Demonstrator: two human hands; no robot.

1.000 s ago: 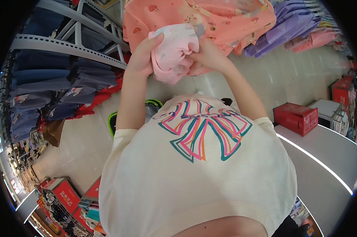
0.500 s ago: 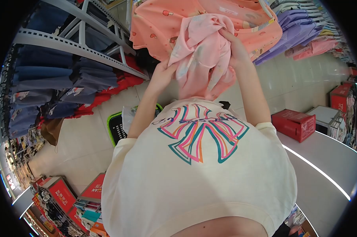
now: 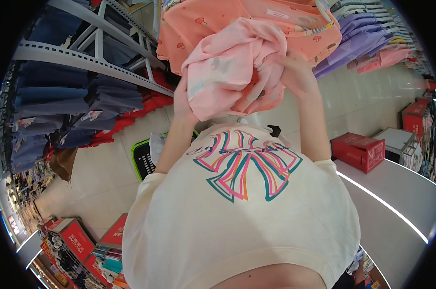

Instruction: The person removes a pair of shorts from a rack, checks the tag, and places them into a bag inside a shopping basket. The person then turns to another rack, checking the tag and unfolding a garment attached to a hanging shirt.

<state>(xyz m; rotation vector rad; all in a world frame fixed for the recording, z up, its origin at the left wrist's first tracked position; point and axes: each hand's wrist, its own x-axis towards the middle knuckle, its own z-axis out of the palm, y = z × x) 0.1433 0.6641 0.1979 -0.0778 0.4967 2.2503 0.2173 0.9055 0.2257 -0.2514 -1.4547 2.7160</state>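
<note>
A crumpled pink garment point(image 3: 222, 72) is held up between my two hands, in front of the hanging clothes. My left hand point(image 3: 183, 102) grips its left side, with most of the fingers hidden behind the cloth. On the other side, my right hand point(image 3: 297, 74) holds the garment's right edge, its fingers partly covered by folds. Just behind hangs an orange garment point(image 3: 198, 21) printed with mushrooms, a white label showing inside its neck.
Dark blue clothes point(image 3: 54, 91) hang under a white metal rack point(image 3: 83, 53) at the left. Purple garments point(image 3: 355, 41) hang at the upper right. A red box point(image 3: 357, 151) stands on a grey counter point(image 3: 391, 192). A green-rimmed basket point(image 3: 141, 159) is on the floor.
The pink garment went from a compact bundle to a looser, opened-out one, and its folds have shifted. Both hands moved with it, the right one outward to the right.
</note>
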